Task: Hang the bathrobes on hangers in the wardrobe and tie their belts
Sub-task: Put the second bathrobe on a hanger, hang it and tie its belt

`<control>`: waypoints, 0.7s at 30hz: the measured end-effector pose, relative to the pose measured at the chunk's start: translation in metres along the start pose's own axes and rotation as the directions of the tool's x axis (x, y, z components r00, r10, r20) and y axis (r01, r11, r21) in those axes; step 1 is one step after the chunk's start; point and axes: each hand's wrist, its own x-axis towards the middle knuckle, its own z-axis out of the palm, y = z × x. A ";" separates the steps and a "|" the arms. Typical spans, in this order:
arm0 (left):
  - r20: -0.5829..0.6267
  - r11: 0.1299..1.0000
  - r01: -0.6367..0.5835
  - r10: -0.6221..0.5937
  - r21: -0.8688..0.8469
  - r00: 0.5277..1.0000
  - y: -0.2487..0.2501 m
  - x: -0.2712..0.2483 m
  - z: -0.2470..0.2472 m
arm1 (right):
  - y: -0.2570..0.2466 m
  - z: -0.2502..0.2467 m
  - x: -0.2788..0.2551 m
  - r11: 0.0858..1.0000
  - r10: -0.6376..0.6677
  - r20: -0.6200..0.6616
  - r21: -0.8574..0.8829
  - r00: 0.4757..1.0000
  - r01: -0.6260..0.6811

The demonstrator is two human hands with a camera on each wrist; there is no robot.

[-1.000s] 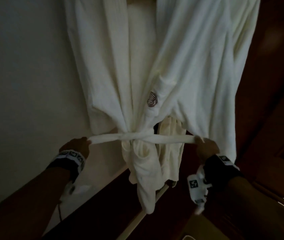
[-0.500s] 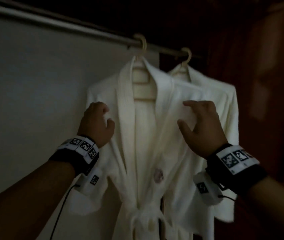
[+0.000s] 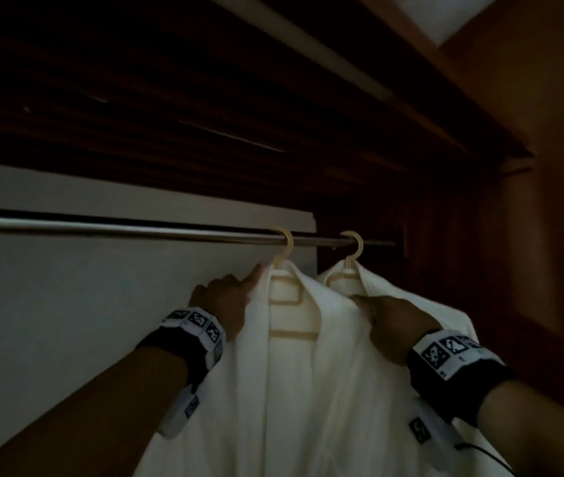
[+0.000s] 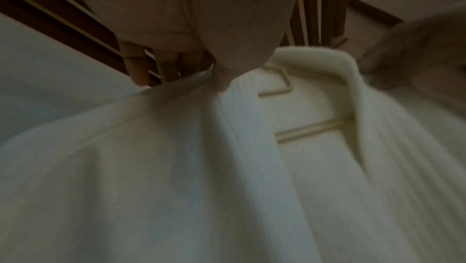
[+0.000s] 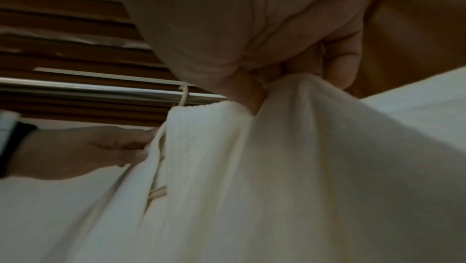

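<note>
No readable text, only coded wristband markers [image 3: 198, 320]

Head looks up; wrists close, perhaps upward.

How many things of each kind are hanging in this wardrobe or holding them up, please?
Bathrobes: 2, the front bathrobe and the back bathrobe.
Hangers: 2, the front hanger and the back hanger.
Rails: 1, the rail.
Hands on the front bathrobe: 2, the left hand and the right hand.
Total: 7.
</note>
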 end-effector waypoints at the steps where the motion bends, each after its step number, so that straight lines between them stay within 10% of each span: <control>1: 0.042 1.000 -0.004 0.004 0.004 0.999 0.008 0.006 -0.001 | 0.009 -0.001 0.006 1.000 0.014 0.012 0.023 1.000 -0.015; 5: 0.141 1.000 -0.007 0.010 -0.022 0.990 0.035 0.018 -0.030 | 0.035 -0.013 0.027 0.996 -0.087 0.119 0.042 0.989 0.083; 10: -0.343 0.954 -0.266 0.298 0.138 0.891 0.071 0.025 -0.096 | 0.045 -0.058 0.060 0.941 -0.209 0.076 0.288 0.975 0.179; 14: -0.073 0.997 -0.031 0.035 0.065 0.997 0.071 0.046 -0.093 | 0.046 -0.053 0.088 0.969 -0.227 0.126 0.131 0.966 0.211; 21: -0.148 0.994 0.083 -0.071 0.077 0.987 0.086 0.057 -0.079 | 0.070 -0.039 0.109 0.987 -0.138 0.159 -0.065 0.978 0.150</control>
